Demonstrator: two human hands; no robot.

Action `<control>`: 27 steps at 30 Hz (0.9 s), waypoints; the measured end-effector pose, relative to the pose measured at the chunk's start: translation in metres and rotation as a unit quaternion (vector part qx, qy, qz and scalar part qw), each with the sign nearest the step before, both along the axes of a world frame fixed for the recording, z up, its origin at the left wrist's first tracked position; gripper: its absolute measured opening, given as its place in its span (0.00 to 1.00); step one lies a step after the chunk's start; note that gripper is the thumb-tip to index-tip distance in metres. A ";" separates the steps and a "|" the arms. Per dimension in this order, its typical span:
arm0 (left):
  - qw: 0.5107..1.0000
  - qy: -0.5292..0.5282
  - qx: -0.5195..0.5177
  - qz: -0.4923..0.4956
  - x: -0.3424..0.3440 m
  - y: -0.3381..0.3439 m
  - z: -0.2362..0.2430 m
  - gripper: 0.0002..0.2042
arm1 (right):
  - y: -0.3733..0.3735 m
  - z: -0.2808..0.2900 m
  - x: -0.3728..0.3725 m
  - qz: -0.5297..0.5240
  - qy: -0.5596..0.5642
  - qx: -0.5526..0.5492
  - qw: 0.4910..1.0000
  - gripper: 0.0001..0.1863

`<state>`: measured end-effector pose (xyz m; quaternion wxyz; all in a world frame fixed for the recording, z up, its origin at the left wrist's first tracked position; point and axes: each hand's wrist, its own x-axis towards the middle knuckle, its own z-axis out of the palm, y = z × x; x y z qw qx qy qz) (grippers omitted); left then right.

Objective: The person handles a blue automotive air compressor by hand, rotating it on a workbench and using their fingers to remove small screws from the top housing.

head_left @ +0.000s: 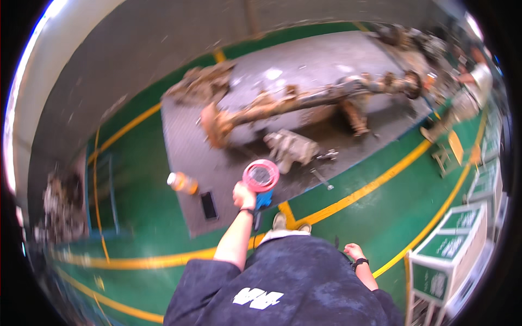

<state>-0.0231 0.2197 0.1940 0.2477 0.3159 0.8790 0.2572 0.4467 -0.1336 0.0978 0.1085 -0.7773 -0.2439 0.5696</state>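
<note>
At the far left, one heap of rusty scrap (58, 206) lies by the wall, blurred. One orange bottle (182, 182) with a white cap lies on its side at the near left edge of the grey floor mat (304, 65), and one flat black device (209, 205) lies just beside it on the mat. The left hand (243, 195) reaches forward, fingers wrapped around the blue handle of one round pink tool (261, 176), held above the mat's near edge, well above the floor. Behind it, one long rusty axle (304, 100) stretches across the mat, with one pale grey metal part (291, 146) near it and two small metal tools (324, 165) to its right. The right hand (354, 251) hangs low by the hip, fingers loosely curled, holding nothing I can make out. Two shoes (291, 223) show below. At the far right, another person (462, 98) crouches, and about three green-topped boxes (451, 239) stand in a row.
</note>
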 end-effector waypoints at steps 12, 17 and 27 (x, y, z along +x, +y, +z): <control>0.986 0.138 0.092 0.012 -0.097 -0.044 -0.004 0.20 | 0.043 0.050 0.015 0.043 -0.023 -0.005 0.999 0.15; 0.967 0.250 -0.039 -0.039 -0.186 -0.065 -0.033 0.34 | 0.067 0.073 0.017 0.063 -0.066 -0.049 0.995 0.16; 0.950 0.275 -0.131 -0.071 -0.208 -0.031 -0.074 0.39 | 0.081 0.118 -0.021 0.045 -0.098 -0.042 0.993 0.18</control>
